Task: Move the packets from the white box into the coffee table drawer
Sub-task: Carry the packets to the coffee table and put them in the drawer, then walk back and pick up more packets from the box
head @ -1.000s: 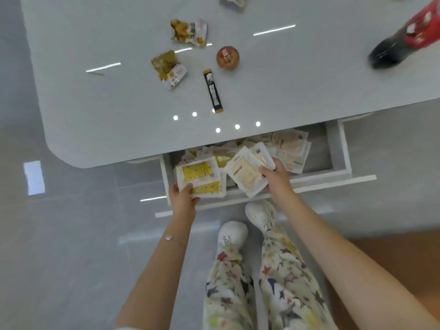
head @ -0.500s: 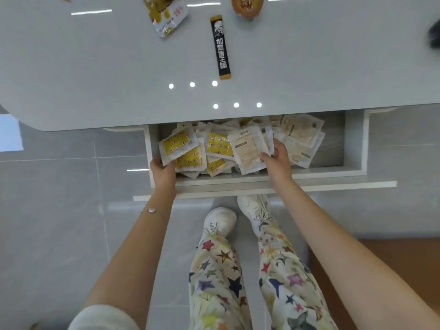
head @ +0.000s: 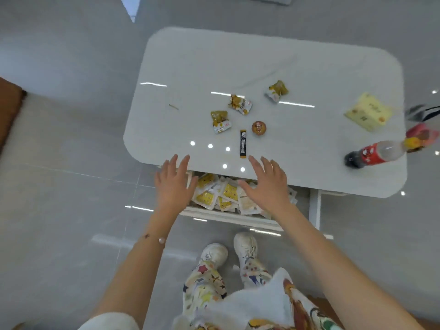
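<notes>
At the near edge of the coffee table's tabletop (head: 262, 63), in the head view, your two hands hang spread above the open drawer (head: 314, 208). Your left hand (head: 172, 186) has its fingers straight and fanned, holding nothing. Your right hand (head: 266, 186) is just as wide open and empty. Whether either set of fingertips touches the tabletop's edge cannot be told.

Between and beneath your hands, the packets (head: 228, 192) lie heaped in the drawer, yellow-printed ones toward its left end and pale ones to the right. They overlap too much to count.

On the tabletop:
- Three crumpled snack wrappers (head: 220, 121) sit around the middle.
- One round brown snack (head: 258, 127) lies near them.
- One black stick sachet (head: 242, 144) lies close to the near edge, just beyond your right fingertips.
- One thin stick (head: 173, 106) rests toward the left edge.
- One yellow flat pack (head: 367, 111) lies by the right edge.
- One cola bottle (head: 373, 154) lies on its side, also by the right edge.
</notes>
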The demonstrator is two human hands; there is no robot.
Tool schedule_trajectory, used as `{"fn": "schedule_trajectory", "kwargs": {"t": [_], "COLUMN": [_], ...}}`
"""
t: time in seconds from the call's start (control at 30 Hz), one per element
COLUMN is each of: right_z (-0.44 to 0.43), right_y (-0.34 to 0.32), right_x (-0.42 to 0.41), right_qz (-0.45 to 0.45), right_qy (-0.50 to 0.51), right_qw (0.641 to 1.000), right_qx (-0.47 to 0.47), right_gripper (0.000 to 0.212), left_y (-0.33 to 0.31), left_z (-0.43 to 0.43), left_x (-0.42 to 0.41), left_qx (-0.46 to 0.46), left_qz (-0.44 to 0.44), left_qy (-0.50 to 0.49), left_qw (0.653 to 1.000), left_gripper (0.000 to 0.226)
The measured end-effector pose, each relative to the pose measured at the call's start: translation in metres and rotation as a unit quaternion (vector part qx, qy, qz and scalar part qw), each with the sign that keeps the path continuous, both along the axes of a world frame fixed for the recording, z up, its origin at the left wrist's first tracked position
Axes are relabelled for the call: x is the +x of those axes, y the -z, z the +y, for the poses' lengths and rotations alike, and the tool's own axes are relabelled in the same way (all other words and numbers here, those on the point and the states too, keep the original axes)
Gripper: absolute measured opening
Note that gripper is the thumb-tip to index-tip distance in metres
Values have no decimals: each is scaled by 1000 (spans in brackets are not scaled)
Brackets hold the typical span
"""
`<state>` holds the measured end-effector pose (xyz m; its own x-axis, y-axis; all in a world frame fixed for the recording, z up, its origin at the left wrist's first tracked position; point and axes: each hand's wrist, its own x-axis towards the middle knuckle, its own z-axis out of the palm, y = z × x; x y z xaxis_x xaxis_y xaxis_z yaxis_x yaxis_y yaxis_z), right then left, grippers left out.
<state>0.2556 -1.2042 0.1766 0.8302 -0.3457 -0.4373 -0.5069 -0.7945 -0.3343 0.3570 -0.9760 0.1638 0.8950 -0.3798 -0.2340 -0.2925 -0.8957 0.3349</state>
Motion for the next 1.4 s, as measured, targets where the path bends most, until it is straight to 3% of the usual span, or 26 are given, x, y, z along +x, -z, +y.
{"fn": "schedule_trajectory", "kwargs": {"t": [0.07,0.23,0.47,0.73,0.97,1.4], "right_z": [28,73,252,468,599,794], "right_y": [-78,-138,-224,-265,-266,-270], "right_x": [22,48,80,81,60,101], "right_qz": [-52,-84,-132,-143,-119,-127], "right_qy": [-90,-191,-382,-518,-585,-707], "right_qw": [994,976,913,842,802,695], "right_qx": [-32,-65,-51,-42,-23,17], "right_gripper": [75,76,73,77,77,74], "left_y": [-77,-147,-224,-261,-269,-267], "left_z": [39,96,255,430,537,674], "left_x": [1,-8,-67,-157,-209,-205], "left_qx": [34,99,123,156,142,93], "left_qz": [-73,-98,-132,-89,-33,-26], "left_qy": [-39,-61,-186,-362,-470,-608], "left_qw": [996,988,966,915,871,788], "left_gripper": [62,67,64,66,65,66]}}
